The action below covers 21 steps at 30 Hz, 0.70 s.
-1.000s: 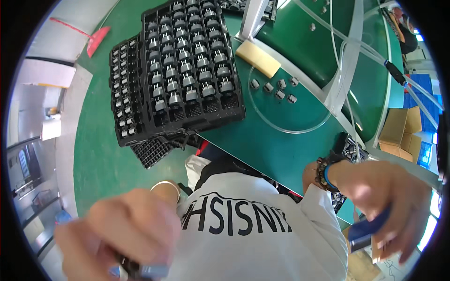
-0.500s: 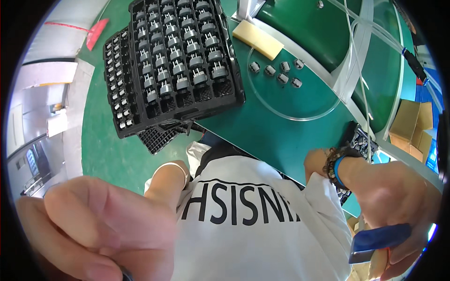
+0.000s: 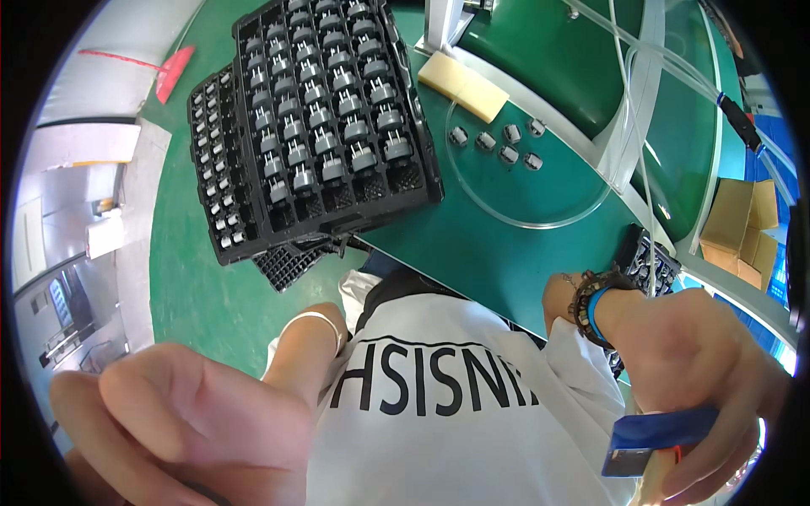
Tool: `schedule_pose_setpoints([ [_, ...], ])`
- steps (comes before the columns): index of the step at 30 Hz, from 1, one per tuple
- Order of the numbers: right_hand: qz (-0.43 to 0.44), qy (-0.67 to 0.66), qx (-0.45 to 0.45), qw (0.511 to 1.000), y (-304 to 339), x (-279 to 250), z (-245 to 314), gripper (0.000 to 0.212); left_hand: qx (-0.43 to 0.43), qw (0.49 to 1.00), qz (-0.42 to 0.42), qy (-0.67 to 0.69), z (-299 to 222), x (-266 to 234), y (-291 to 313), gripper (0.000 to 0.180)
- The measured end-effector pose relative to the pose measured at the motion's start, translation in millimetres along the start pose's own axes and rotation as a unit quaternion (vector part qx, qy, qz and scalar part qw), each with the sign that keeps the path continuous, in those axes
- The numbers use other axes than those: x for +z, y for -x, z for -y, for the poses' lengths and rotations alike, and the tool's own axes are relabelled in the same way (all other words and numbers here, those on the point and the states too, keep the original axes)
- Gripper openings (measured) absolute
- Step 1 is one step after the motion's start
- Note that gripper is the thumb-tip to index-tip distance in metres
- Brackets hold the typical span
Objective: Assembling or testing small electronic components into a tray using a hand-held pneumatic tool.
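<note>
My left hand point(image 3: 194, 413) is raised close to the camera at the lower left, its fingers curled and pressed together. A sliver of something dark shows under its fingertips at the lower edge, too little to name. My right hand point(image 3: 700, 371) is at the lower right, closed around a blue tool point(image 3: 654, 434) with a flat, shiny grey part along one end. Its fingers hide the rest of the tool. An orange-red bit shows beside the grip. Both hands are in the air in front of my white shirt, apart from each other.
Black trays point(image 3: 354, 190) of grey pronged parts stand at the upper left of the green table point(image 3: 472, 253). Several small metal parts point(image 3: 509, 154) lie near a yellow foam block point(image 3: 462, 87) and a looped clear tube point(image 3: 540, 226). A cardboard box point(image 3: 732, 223) stands at right.
My right hand has shifted left and a little down with the blue tool. The left hand has moved slightly right and down, still curled. The background has shifted slightly.
</note>
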State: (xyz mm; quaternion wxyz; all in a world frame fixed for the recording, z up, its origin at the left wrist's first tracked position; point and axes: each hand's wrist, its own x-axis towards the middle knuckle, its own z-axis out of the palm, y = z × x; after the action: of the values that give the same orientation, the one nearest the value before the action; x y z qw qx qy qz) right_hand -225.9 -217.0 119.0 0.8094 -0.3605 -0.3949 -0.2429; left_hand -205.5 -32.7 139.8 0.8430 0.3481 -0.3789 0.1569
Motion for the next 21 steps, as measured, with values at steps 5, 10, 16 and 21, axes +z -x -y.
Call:
schedule_pose_setpoints([
  [5,0.026,0.026,-0.007,0.999,-7.1,4.0,-10.9,0.008,0.034,0.999,-0.02,0.004,-1.2,-1.7,2.7,0.019],
  [10,0.034,0.056,-0.011,0.998,-8.5,4.6,-12.4,0.009,0.05,0.998,-0.041,0.01,5.7,-1.8,3.6,0.019],
  [16,0.001,0.069,-0.015,0.998,-0.5,3.8,-11.9,0.01,0.032,0.998,-0.058,-0.017,14.3,-2.5,-0.5,0.018],
  [21,-0.027,0.091,-0.022,0.995,12.7,-6.1,-1.8,0.011,0.015,0.997,-0.067,-0.028,4.6,-3.5,4.4,0.018],
])
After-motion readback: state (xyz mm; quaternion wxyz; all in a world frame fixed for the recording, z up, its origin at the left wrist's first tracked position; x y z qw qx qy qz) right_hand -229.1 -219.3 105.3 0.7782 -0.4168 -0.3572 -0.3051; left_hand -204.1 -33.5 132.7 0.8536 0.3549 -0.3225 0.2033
